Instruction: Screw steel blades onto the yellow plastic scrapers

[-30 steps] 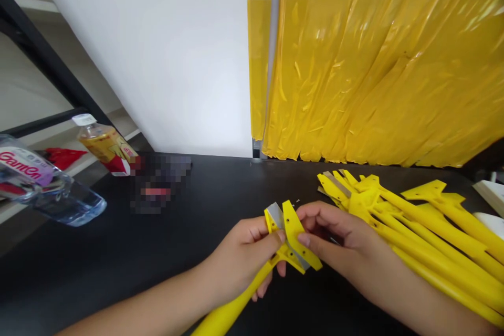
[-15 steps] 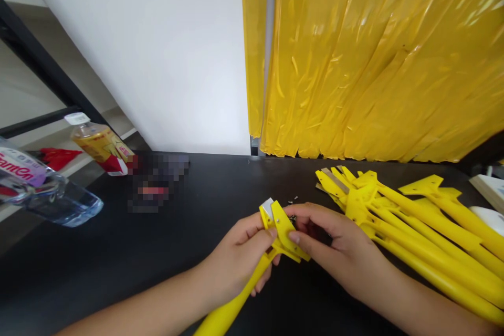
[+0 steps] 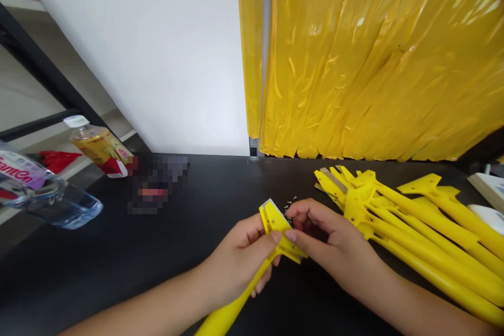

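Largest first, all placed off the held yellow tool.

- 1 black bench, runs under and around it.
- 1 wide yellow plastic sheet, beyond it to the right; 1 narrow yellow strip, beyond it, just beside the wide sheet.
- 1 white panel, beyond it to the left.
- 1 pile of yellow tools, on the bench to its right. At least 5 long handles; overlap, exact count unclear.
- 2 hands, apart, both clamped on the tool's head end. Left hand grips it from the left, thumb on top. Right hand pinches the right edge of the yellow cover plate, thumb on top.
- Tool itself: over the near middle of the bench, tilted, handle down toward the near edge. 1 plate on the head, 1 pale blade edge showing.
- 2 bottles, well left of it: 1 clear, 1 yellow-and-red label, both tilted in view.
- Several small screws, just beyond its head; partly hidden, can't count.
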`<state>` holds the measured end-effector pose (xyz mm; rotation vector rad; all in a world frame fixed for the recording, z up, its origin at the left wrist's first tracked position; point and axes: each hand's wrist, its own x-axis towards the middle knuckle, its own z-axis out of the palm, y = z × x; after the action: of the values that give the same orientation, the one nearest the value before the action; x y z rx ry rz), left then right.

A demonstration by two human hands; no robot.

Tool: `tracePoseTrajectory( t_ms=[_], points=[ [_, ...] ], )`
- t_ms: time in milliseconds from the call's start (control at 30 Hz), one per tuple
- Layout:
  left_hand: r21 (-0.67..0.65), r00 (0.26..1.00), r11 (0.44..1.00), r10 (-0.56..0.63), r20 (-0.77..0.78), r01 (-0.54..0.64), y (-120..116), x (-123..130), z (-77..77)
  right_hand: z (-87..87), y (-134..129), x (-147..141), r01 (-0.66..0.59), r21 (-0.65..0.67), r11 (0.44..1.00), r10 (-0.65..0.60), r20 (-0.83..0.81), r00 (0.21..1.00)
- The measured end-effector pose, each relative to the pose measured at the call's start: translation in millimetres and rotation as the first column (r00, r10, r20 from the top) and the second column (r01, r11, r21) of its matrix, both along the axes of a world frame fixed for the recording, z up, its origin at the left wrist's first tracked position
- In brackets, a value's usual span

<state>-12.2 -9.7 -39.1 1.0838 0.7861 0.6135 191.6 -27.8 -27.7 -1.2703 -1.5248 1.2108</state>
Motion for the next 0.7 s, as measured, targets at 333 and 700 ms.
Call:
tracePoseTrajectory(
  t_ms=[333,700],
  points=[
    [0.004,1.0,1.0,-0.004,0.014,0.004,-2.0,0.4,-2.5,-8.5,4.8,2.6,-0.063,-0.112,0.992,0.048,-0.135,0.99],
    [-0.042,1.0,0.999,-0.005,-0.014,0.004,-2.1,2.2,4.6,-3.4,4.3,1.5,-0.082,-0.122,0.989,0.074,-0.074,0.995]
  ],
)
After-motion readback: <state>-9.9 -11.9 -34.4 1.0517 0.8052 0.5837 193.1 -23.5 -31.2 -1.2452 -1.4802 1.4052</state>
